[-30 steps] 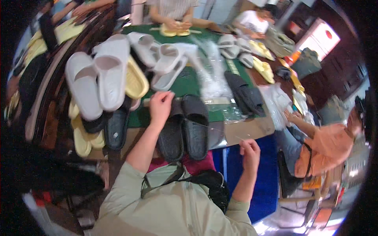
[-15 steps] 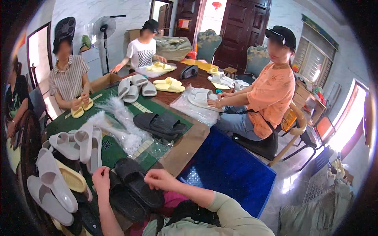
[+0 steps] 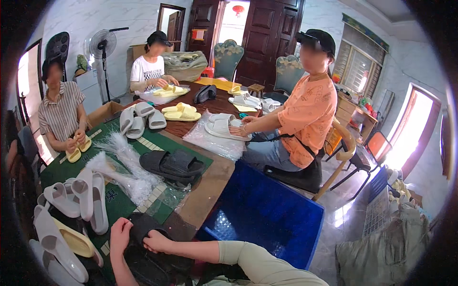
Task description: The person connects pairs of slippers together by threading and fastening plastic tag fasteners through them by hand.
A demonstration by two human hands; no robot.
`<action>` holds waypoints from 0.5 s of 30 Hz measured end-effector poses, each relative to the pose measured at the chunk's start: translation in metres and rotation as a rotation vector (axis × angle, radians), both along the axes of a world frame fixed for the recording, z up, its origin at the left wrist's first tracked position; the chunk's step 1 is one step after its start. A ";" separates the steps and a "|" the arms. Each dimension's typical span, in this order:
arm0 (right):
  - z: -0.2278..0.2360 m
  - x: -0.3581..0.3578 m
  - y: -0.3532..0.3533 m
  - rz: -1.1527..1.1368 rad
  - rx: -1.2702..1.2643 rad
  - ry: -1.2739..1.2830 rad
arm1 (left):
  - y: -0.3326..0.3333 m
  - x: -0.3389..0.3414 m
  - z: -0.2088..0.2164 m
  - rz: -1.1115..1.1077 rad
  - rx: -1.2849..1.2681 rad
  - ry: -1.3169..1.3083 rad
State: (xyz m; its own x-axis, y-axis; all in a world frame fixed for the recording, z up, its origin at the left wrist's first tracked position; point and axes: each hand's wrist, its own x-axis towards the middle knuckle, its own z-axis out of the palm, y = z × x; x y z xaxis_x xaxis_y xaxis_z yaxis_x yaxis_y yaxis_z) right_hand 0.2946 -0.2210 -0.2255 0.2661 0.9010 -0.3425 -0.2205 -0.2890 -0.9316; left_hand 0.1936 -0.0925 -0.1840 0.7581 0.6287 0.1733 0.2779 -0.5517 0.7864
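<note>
A pair of black slippers (image 3: 143, 266) lies at the table's near edge, partly hidden under my arms. My left hand (image 3: 121, 233) is closed in a pinch beside the strap of the upper slipper. My right hand (image 3: 156, 242) reaches over that slipper, its fingers pressed together close to the strap. Anything thin between the fingers of either hand is too small to make out. Beyond my hands lie bundles of thin white plastic strands (image 3: 119, 178) and a second black pair of slippers (image 3: 172, 164).
Grey slippers (image 3: 61, 240) and a yellow slipper (image 3: 75, 238) are heaped at the left. A blue bin (image 3: 267, 224) stands right of the table. Several co-workers handle slippers around it, one in an orange shirt (image 3: 310, 114). Clear plastic bags (image 3: 214, 142) lie across the tabletop.
My right hand has moved left and down to the black slipper, closer to my left hand. The view has shifted to the right. The far co-worker's hands have come together over yellow slippers.
</note>
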 end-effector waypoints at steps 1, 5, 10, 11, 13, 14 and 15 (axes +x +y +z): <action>0.001 -0.002 -0.001 -0.038 -0.001 0.050 | 0.005 0.000 -0.006 -0.042 -0.043 -0.053; -0.014 -0.008 0.003 -0.186 0.010 0.220 | 0.013 0.001 -0.008 -0.120 -0.150 -0.006; -0.009 -0.009 -0.001 -0.166 0.013 0.179 | 0.009 0.000 -0.002 -0.138 -0.239 -0.043; -0.008 -0.009 -0.002 -0.135 0.038 0.178 | 0.009 -0.001 -0.004 -0.133 -0.241 -0.064; -0.008 -0.010 -0.002 -0.144 0.040 0.192 | 0.005 -0.001 -0.006 -0.123 -0.248 -0.094; -0.009 -0.010 -0.003 -0.150 0.043 0.205 | 0.004 -0.001 -0.006 -0.111 -0.254 -0.124; -0.010 -0.008 -0.003 -0.106 0.051 0.166 | 0.003 -0.001 -0.004 -0.113 -0.255 -0.123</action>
State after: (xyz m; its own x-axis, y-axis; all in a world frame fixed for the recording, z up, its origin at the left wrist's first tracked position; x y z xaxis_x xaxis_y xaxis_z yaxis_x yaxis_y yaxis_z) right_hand 0.2867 -0.2236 -0.2352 0.3045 0.8880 -0.3445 -0.3990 -0.2095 -0.8927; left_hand 0.1928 -0.0899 -0.1883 0.8086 0.5768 0.1159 0.1201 -0.3546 0.9273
